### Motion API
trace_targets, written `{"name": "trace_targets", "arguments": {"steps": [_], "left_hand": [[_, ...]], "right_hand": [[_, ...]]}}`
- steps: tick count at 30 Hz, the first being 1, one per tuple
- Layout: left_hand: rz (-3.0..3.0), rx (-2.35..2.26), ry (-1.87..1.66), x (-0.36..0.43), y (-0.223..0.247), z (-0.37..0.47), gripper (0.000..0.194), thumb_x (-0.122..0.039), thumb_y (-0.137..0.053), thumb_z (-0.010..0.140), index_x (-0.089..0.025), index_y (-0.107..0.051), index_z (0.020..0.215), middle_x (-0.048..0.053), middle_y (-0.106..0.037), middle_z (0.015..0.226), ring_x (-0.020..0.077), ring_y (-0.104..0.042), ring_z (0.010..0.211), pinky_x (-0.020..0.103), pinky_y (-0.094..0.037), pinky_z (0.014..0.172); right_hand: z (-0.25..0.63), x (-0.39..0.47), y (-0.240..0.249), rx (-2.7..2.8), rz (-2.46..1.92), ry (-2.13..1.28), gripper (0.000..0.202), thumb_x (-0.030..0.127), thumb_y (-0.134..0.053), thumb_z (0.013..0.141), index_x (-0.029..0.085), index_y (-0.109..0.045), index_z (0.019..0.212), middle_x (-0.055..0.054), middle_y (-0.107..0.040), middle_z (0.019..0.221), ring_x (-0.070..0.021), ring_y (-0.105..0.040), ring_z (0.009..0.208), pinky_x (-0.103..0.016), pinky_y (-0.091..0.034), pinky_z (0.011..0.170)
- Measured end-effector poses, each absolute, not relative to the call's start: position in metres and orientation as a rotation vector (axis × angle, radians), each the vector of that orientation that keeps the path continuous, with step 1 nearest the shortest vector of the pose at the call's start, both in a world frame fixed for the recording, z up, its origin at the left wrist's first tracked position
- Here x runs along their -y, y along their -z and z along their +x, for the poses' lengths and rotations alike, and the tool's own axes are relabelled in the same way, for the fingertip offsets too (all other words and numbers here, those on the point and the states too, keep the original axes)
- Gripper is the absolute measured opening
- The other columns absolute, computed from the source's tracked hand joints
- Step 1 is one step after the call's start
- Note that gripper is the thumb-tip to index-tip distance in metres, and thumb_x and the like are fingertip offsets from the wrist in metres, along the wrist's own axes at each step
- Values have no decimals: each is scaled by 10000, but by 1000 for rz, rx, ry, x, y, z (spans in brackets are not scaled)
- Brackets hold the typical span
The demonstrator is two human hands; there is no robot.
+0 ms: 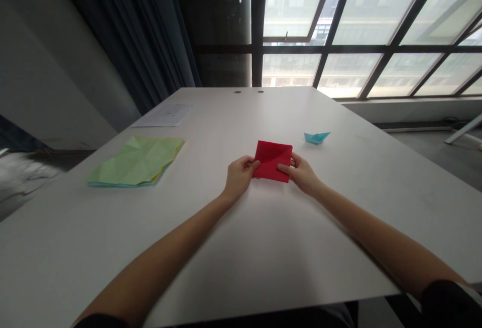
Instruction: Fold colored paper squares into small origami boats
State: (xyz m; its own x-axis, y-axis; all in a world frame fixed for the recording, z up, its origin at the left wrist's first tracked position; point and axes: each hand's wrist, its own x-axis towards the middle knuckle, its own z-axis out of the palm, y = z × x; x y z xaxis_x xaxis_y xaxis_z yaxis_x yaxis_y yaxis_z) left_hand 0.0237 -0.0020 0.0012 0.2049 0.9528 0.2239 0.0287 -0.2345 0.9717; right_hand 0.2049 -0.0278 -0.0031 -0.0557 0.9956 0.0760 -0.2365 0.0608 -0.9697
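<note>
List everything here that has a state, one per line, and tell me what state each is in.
Red paper: folded, held up by both hands.
Left hand: gripping its left edge.
Right hand: gripping its right side.
Blue folded paper: shaped like a boat, on the table.
Green sheet: unfolded, creased, topping a stack.
Printed sheet: lying flat.
Curtain: hanging in folds.
Hinged window pane: looks open.

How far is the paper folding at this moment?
Looks done: the blue boat, folded and set down.
In hand: the red paper, folded flat, pinched by the left hand and right hand.
Left: probably more shaping of the red paper. The green sheet lies opened out; I cannot tell if it will be used.
</note>
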Motion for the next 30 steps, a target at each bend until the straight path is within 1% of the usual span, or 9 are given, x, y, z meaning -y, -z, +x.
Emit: {"name": "trace_targets", "arguments": {"steps": [4,7,9,17,21,23,25,28,30], "left_hand": [[1399,-951,-1168,1,2,25,324,-418,-613,691,-127,-605,831,25,-641,672,131,-601,566,216,-482,478],[1375,-905,-1062,0,2,25,384,-362,-692,632,-117,-594,910,29,-654,640,130,-612,573,225,-488,547],[1329,-889,-1011,1,3,25,414,-332,-725,597,-113,-592,923,42,-669,655,134,-623,594,231,-488,582],[1087,-1009,-1013,1,4,28,348,-294,-759,548,-94,-602,786,71,-676,686,132,-630,569,222,-489,544],[1092,-974,-1006,0,3,27,327,-261,-737,575,-98,-603,825,47,-659,657,128,-629,591,234,-494,588],[1205,-933,-1035,0,1,25,327,-226,-725,583,-110,-615,869,36,-656,682,126,-625,638,242,-495,634],[1374,-936,-1092,0,-1,23,291,-211,-690,619,-125,-631,890,42,-658,739,133,-618,687,252,-492,665],[1628,-955,-1209,1,-8,21,210,-202,-597,702,-151,-648,900,56,-644,856,147,-606,776,265,-488,711],[1777,-940,-1271,2,-15,20,204,-183,-549,735,-170,-652,910,57,-617,906,152,-591,832,267,-482,739]], "right_hand": [[208,25,5,1142,-1020,-1276,530,314,-749,561,205,-520,1027,-32,-694,820,-200,-651,742,-343,-526,675],[213,23,6,1133,-1105,-1166,545,338,-746,559,194,-507,1027,-11,-690,691,-188,-648,637,-329,-524,613],[215,22,6,1139,-1143,-1114,544,344,-748,554,189,-515,1021,-4,-681,646,-184,-641,601,-310,-518,576],[214,21,8,1105,-1097,-1103,482,361,-739,565,180,-550,970,-6,-673,643,-174,-636,604,-314,-516,608],[217,18,12,1072,-1099,-1059,422,380,-717,590,170,-550,915,-11,-659,659,-165,-627,621,-325,-511,644],[218,15,16,1080,-1113,-1062,427,390,-702,603,172,-528,926,-29,-657,726,-174,-628,668,-349,-509,676],[220,13,18,1094,-1167,-970,547,395,-706,586,191,-472,1036,-67,-635,904,-201,-617,786,-376,-507,701],[220,15,14,1179,-1310,-569,810,413,-713,561,242,-303,1238,-127,-465,1216,-252,-523,1011,-425,-485,755],[219,21,5,1342,-1322,-275,831,423,-691,595,262,-261,1287,-124,-375,1306,-268,-449,1103,-456,-440,830]]}}
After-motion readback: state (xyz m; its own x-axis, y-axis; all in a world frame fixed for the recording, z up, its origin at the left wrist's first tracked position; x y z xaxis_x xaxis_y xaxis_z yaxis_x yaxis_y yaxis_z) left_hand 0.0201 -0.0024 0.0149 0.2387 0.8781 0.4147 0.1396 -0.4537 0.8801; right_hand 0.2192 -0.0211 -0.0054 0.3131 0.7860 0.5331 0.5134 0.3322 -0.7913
